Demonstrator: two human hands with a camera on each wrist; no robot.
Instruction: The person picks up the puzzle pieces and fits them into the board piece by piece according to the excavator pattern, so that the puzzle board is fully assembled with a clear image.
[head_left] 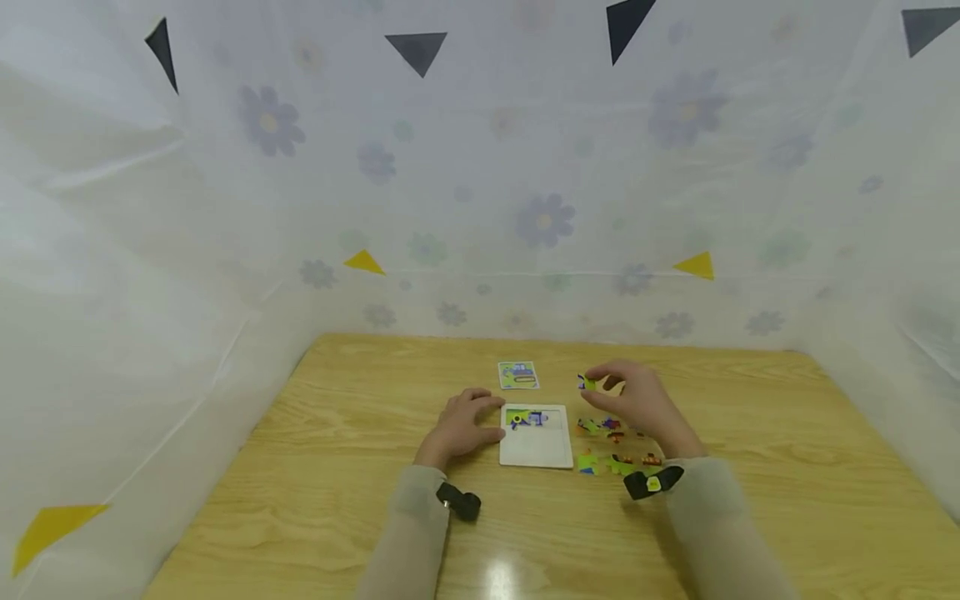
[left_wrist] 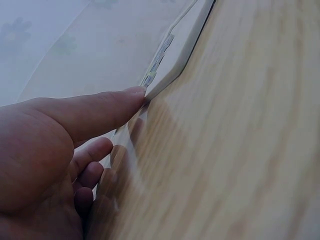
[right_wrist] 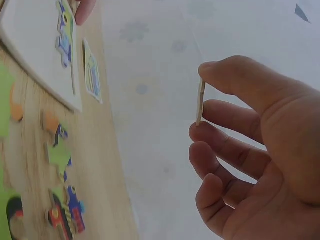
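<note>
A white puzzle tray point(head_left: 536, 450) lies on the wooden table, with a few coloured pieces point(head_left: 527, 417) set along its top edge. My left hand point(head_left: 463, 425) rests on the table at the tray's left edge, its thumb touching the tray point(left_wrist: 175, 60). My right hand point(head_left: 637, 398) is raised to the right of the tray and pinches a small puzzle piece point(head_left: 587, 383) between thumb and fingers; the right wrist view shows that piece point(right_wrist: 200, 101) edge-on. Loose pieces point(head_left: 607, 443) lie on the table below that hand.
A small picture card point(head_left: 517, 375) lies behind the tray. White flowered sheeting point(head_left: 540, 217) walls in the table at the back and both sides. The wooden table point(head_left: 337, 500) stretches bare to the left and front.
</note>
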